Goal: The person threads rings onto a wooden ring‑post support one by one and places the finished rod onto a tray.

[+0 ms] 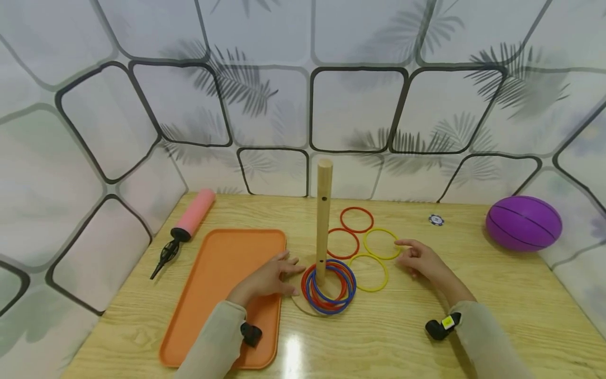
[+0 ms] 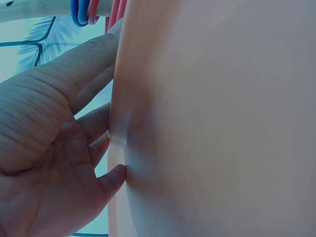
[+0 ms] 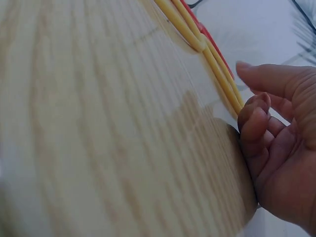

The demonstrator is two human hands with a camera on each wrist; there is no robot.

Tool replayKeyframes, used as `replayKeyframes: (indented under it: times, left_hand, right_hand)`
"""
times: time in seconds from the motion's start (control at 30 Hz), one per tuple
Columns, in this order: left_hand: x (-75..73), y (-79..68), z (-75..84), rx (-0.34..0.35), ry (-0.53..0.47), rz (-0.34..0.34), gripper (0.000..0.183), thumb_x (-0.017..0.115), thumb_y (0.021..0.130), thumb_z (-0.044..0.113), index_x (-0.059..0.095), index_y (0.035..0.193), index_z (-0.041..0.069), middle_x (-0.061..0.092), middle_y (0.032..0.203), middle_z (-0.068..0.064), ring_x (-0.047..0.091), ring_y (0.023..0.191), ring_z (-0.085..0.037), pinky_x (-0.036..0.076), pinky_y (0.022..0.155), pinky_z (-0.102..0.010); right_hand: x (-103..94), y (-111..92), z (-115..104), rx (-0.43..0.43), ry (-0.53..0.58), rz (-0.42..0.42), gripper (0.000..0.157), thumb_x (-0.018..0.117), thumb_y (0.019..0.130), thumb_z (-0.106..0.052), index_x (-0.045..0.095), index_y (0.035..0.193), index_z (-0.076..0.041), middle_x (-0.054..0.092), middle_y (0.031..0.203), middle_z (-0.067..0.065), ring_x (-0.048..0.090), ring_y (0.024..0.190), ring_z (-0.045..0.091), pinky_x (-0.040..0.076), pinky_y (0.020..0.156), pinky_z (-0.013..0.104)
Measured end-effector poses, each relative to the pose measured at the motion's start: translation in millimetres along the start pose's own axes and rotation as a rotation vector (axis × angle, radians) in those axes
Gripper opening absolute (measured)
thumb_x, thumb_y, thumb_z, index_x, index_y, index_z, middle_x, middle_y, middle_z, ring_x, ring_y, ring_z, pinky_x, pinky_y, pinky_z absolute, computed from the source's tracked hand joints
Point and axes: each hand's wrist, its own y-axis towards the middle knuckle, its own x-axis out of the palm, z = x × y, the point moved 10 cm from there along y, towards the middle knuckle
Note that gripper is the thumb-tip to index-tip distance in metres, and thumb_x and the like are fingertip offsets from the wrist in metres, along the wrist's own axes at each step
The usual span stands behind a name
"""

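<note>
Flanking a wooden post [image 1: 324,210]: a person's left hand [image 1: 265,276] and right hand [image 1: 423,259].
The left, fingers loosely spread, extends past the right edge of the orange tray [image 1: 236,268], near red and blue rings [image 1: 327,311] encircling the post's base. The right points its index finger, other fingers curled in, at the right rim of the farther yellow ring [image 1: 381,229]; whether it touches cannot be told.

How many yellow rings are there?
2. One yellow ring lies on the table near the right hand; the other lies nearer you, beside the red and blue rings. More could be hidden in that stack.
</note>
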Motion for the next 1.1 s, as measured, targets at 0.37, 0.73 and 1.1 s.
replayKeyframes:
  times: [0.37,0.73,1.1]
  left_hand:
    - [-3.0,0.7,1.7,0.017,0.007,0.011,0.057,0.078,0.078,0.016,0.059,0.131,0.009,0.041,0.145,-0.014,0.007,0.144,-0.035,0.015,0.112,-0.055]
    - [-2.3,-0.8,3.2,0.007,-0.015,0.005,0.059,0.078,0.078,0.016,0.057,0.132,0.008,0.04,0.145,-0.014,0.006,0.144,-0.034,0.014,0.112,-0.056]
    - [-0.2,-0.8,1.8,0.022,-0.001,0.0,0.06,0.077,0.078,0.019,0.056,0.133,0.008,0.039,0.145,-0.015,0.006,0.144,-0.034,0.013,0.112,-0.055]
  right_hand:
    - [1.2,13.3,4.4,0.048,-0.206,0.008,0.039,0.069,0.087,-0.018,0.06,0.119,0.003,0.041,0.058,-0.003,0.033,0.044,0.007,0.032,0.042,0.024]
    - [0.3,15.5,5.0,0.05,-0.255,0.036,0.026,0.07,0.086,-0.016,0.067,0.1,0.005,0.046,0.061,-0.005,0.038,0.053,0.008,0.036,0.049,0.022]
    - [-10.3,3.3,0.6,0.028,-0.333,0.169,0.033,0.071,0.086,-0.029,0.072,0.103,0.0,0.068,0.1,0.011,0.055,0.083,0.013,0.047,0.07,0.028]
